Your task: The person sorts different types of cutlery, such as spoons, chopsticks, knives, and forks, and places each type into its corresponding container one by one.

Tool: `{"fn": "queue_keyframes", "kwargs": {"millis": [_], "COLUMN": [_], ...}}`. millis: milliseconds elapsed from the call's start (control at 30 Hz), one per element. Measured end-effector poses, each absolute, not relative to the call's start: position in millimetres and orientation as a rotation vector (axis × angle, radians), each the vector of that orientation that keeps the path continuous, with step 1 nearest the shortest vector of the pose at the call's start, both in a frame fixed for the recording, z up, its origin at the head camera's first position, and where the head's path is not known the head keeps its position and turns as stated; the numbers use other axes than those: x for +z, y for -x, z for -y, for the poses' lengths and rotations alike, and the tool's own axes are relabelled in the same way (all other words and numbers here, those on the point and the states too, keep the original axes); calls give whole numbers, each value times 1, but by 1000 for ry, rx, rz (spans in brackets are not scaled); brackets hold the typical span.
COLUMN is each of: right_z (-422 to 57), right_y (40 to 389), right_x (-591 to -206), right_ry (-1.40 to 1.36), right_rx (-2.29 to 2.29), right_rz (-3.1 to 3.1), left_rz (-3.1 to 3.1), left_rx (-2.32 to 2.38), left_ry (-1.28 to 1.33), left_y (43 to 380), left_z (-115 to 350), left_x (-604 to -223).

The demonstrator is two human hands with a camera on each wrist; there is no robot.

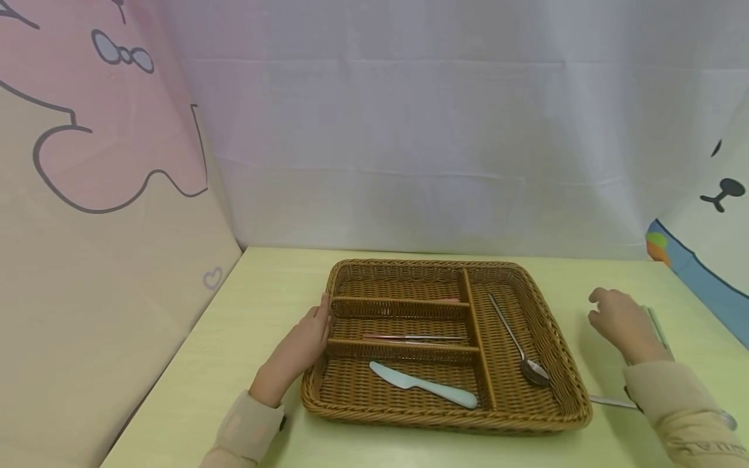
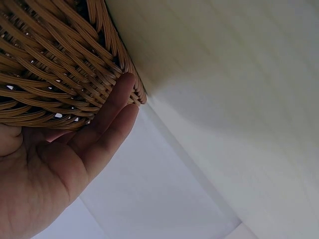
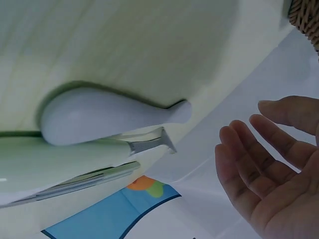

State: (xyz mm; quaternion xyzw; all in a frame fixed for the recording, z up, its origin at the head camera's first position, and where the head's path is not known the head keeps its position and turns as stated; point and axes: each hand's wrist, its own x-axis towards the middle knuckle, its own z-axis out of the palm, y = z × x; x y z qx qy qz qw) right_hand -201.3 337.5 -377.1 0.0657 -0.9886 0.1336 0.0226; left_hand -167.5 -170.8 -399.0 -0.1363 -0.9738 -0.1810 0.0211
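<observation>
A brown wicker cutlery basket [image 1: 486, 377] with several compartments stands on the table. My left hand [image 1: 301, 344] touches its left side; in the left wrist view, the fingers [image 2: 112, 137] lie nearly straight along the woven outer wall. Within the front left compartment is a pale blue knife [image 1: 421, 385]. Thin chopsticks [image 1: 409, 337] lie in the middle one, and a metal spoon [image 1: 509, 325] in the long right one. My right hand [image 1: 623, 322] hovers right of the basket, holding nothing, its fingers loosely bent. Close to it are a white spoon [image 3: 99, 117] and a pale green long object [image 3: 65, 164].
A metal utensil [image 1: 611, 402] lies on the table right of the basket, partly hidden by the right sleeve. Something small and pink [image 1: 449, 300] shows in the back left compartment. A pale cloth [image 1: 380, 130] hangs behind the table [image 1: 281, 279], with printed cloths at both sides.
</observation>
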Motion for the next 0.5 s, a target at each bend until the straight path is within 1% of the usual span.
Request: {"fn": "queue_keyframes", "kwargs": {"millis": [233, 500], "right_z": [-355, -361], "right_y": [198, 191], "right_x": [-387, -395], "right_ry": [-162, -140], "right_rx": [380, 330], "right_rz": [3087, 3079], "left_rz": [3027, 3040], "left_rx": [-566, -569], "left_ry": [419, 405], "left_y": [167, 167], "left_z": [171, 171], "left_x": [-397, -398]}}
